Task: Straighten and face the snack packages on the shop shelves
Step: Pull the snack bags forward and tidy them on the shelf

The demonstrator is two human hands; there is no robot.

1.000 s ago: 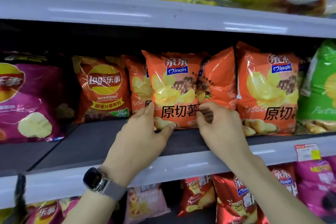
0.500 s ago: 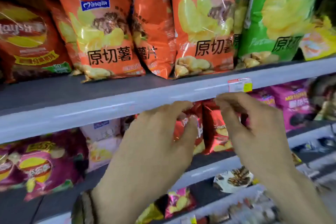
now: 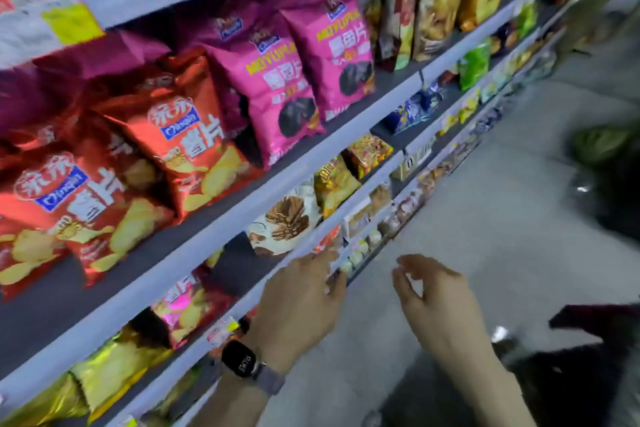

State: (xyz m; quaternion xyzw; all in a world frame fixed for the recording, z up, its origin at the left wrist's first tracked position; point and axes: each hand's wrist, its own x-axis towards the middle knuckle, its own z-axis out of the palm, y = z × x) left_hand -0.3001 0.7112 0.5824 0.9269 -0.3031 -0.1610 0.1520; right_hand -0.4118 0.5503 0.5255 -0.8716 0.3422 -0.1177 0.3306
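Head view: shelves run off to the right; the picture is motion-blurred.
Left hand (image 3: 298,305): fingers stretched out, holding nothing, tips at the lower rail (image 3: 249,298); whether they touch it I cannot tell. A watch (image 3: 241,359) sits on the wrist.
Right hand (image 3: 438,305): loosely curled, empty, out over the floor (image 3: 502,218), away from the shelving.
Risk, reach: the left fingers point at the rail, not at a bag, so a hurried push could catch a price tag (image 3: 221,331) instead.
Risk, lean: the red bags (image 3: 176,139) tilt and overlap. Nudging one from below or the side could likely slide its neighbours toward the upper rail (image 3: 145,284).
Risk, one hand: with the right hand idle, a puffed bag may twist rather than turn square to the front.
Upper shelf holds: red bags at left, pink bags (image 3: 273,80) beside them and standing straighter, tall bags (image 3: 433,0) further right.
Lower shelf holds: a white bag (image 3: 282,222) lying back, a yellow bag (image 3: 334,184) next to it, blue bags (image 3: 412,111) further along.
Bottom shelves hold: small packs, too blurred to name.
Task's things: all bags sit on the shelves; none is in hand.
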